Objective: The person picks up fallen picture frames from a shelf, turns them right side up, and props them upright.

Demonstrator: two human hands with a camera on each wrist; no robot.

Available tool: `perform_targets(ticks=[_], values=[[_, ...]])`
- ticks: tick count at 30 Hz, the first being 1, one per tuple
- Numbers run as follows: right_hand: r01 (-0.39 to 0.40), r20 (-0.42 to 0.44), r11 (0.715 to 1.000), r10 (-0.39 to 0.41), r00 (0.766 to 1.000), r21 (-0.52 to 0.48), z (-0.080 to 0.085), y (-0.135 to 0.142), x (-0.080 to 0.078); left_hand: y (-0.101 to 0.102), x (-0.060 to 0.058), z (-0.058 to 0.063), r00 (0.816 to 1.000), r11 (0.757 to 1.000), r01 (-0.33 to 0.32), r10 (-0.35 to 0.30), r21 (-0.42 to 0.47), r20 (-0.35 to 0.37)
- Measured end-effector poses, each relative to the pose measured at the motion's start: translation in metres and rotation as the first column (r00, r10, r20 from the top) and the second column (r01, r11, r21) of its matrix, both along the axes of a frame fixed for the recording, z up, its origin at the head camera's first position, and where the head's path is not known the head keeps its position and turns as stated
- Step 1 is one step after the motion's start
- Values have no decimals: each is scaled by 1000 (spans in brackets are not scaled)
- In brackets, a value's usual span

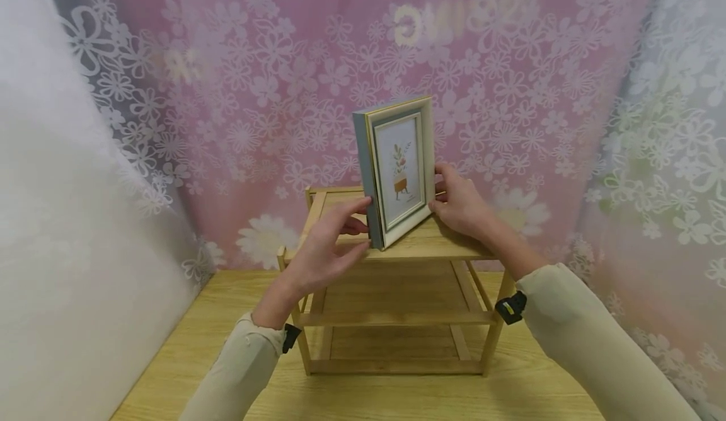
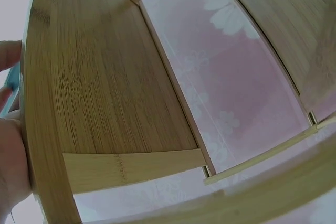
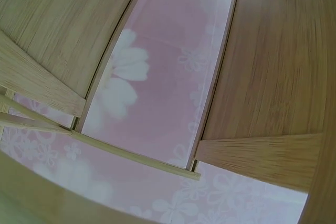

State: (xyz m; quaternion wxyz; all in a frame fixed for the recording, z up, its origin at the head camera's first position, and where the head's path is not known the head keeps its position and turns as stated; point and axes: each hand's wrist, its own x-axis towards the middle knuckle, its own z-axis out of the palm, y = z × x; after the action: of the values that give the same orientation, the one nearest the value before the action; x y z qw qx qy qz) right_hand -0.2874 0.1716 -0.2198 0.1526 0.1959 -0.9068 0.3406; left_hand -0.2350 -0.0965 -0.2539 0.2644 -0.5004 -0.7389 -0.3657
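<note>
A picture frame [image 1: 399, 172] with a cream front, gold lines and a blue-grey side stands upright, turned at an angle, over the top shelf [image 1: 454, 242] of a wooden rack. It shows a drawing of a potted plant. My left hand [image 1: 326, 247] holds its left side low down, thumb by the bottom corner. On the opposite side, my right hand [image 1: 462, 205] grips the lower right edge. In the left wrist view, part of the left hand [image 2: 10, 156] shows past the shelf edge, with a bit of the blue frame side [image 2: 13, 80]. The right wrist view hides the right hand.
Two lower shelves [image 1: 397, 292] of the rack sit beneath the top one, on a wood-grain surface [image 1: 187, 345]. Pink flowered cloth [image 1: 255, 125] hangs behind. A white sheet [image 1: 62, 219] borders the left, and pale flowered cloth [image 1: 669, 207] the right.
</note>
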Motion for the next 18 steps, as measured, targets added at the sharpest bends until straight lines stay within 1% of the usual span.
perform_targets(ticks=[6,9,12,14,18], values=[[13,9,1000,-13,1000,-2,1,-1,-2,-1,-2,1,1000,999,-9,9,-40,-12],[12,8,1000,-12,1000,-4,1,-2,-4,-1,-2,2,1000,999,17,-18,-48,-19],[5,0,1000,-5,1000,-12,1,-2,-5,0,-3,4,999,998,27,-29,-65,-31],[3,2,1000,-3,1000,-15,1,-2,-6,1,-2,6,999,996,34,-36,-81,-26],[6,8,1000,-6,1000,-20,1,-3,-8,2,-2,9,999,993,7,-11,-115,-38]])
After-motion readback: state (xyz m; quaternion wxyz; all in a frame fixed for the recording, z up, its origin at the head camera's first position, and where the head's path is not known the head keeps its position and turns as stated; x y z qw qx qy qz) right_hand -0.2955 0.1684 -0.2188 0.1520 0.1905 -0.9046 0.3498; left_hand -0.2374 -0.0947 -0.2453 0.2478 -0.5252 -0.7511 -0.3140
